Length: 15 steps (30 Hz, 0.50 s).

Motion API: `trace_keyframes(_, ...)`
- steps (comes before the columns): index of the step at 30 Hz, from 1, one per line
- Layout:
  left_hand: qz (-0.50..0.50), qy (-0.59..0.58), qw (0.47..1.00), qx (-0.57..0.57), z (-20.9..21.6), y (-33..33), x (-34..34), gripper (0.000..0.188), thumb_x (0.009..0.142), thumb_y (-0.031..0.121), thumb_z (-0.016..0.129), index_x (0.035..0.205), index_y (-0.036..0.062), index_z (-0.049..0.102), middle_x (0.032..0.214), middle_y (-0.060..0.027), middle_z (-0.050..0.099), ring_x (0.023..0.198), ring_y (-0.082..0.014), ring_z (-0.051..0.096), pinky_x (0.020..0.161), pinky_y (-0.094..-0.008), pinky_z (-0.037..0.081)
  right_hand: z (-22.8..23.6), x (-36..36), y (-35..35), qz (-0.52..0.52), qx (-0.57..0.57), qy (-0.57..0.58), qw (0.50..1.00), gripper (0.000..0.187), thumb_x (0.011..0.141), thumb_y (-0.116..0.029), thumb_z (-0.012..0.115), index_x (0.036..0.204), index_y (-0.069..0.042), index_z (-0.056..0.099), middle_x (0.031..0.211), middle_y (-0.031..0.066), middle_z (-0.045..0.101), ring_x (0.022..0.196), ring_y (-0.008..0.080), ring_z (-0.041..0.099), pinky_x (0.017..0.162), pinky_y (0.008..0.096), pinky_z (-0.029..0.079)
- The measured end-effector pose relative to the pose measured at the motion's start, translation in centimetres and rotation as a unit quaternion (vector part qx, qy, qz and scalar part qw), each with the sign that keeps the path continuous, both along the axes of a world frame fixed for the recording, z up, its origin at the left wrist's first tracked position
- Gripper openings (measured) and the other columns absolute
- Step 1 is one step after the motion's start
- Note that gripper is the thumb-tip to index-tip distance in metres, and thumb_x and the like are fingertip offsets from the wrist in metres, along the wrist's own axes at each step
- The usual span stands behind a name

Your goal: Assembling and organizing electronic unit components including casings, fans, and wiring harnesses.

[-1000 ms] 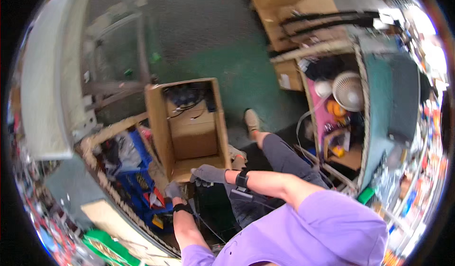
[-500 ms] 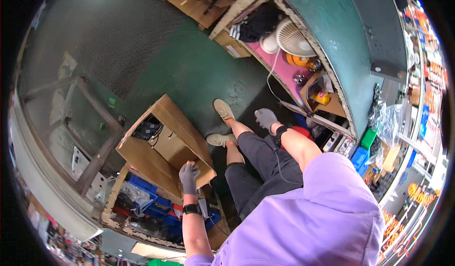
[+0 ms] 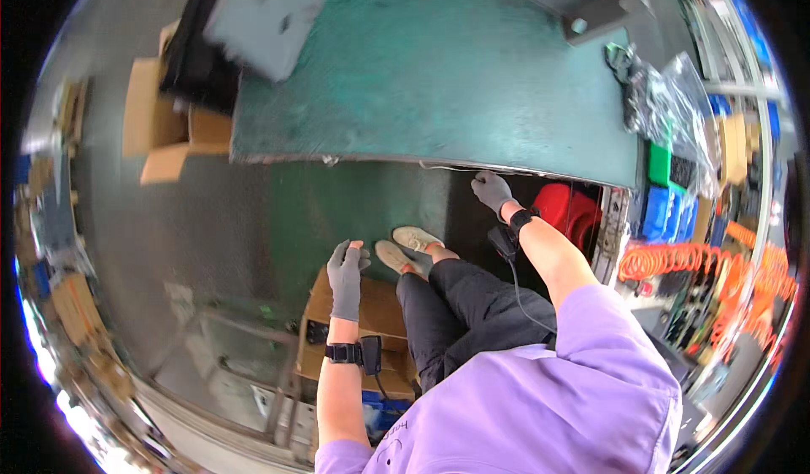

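My left hand (image 3: 344,276), in a grey glove with a bare fingertip, hangs in the air above an open cardboard box (image 3: 319,312). Its fingers are loosely bent and apart, with nothing in them. My right hand (image 3: 491,190), gloved the same way, is by the near edge of a green-topped workbench (image 3: 439,77). Its fingers are curled in and no object shows in them; whether it touches the edge I cannot tell. A thin white cable (image 3: 456,168) runs along that edge. Both wrists wear black straps with small dark devices.
A grey panel (image 3: 268,18) lies at the bench's far left, beside another cardboard box (image 3: 153,124). Something red (image 3: 567,212) sits under the bench. Blue bins (image 3: 668,214), a clear plastic bag (image 3: 671,94) and orange coiled hoses (image 3: 675,260) are at the right. A metal frame stands lower left.
My body and view have turned, so the bench now spans the top and its shelf with the fan is out of sight. My left hand has left the box's rim area.
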<state>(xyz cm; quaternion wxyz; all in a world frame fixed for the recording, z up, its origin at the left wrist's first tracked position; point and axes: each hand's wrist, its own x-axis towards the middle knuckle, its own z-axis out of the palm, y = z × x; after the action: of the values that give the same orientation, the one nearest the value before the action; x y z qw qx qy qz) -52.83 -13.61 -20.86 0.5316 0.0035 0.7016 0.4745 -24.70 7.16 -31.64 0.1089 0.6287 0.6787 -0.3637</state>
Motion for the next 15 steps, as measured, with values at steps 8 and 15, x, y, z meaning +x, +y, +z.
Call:
trace_keyframes(8,-0.401,0.218,0.878,0.146,-3.6,11.1,3.3,0.015,0.081,0.007,0.05,0.092,0.0012,0.058,0.072,-0.004,0.059,0.063,-0.0102,0.057,0.055,-0.0223,0.046,-2.7,2.3,-4.1,-0.288,0.037,0.195,0.937,0.032,0.077,-0.032,0.05,0.092,-0.004,0.057,0.082,0.0204,0.059,0.08,0.0358,0.057,0.066,0.0406,0.046)
trace_keyframes(15,-0.607,0.26,0.74,0.127,-2.7,18.4,9.9,0.018,0.08,0.008,0.048,0.096,0.0036,0.057,0.075,-0.0061,0.06,0.06,-0.0108,0.057,0.059,-0.0244,0.047,7.7,0.3,-15.2,-0.493,-0.067,0.303,0.813,0.029,0.082,-0.03,0.047,0.089,-0.004,0.058,0.075,0.0135,0.06,0.07,0.0243,0.058,0.064,0.0312,0.044)
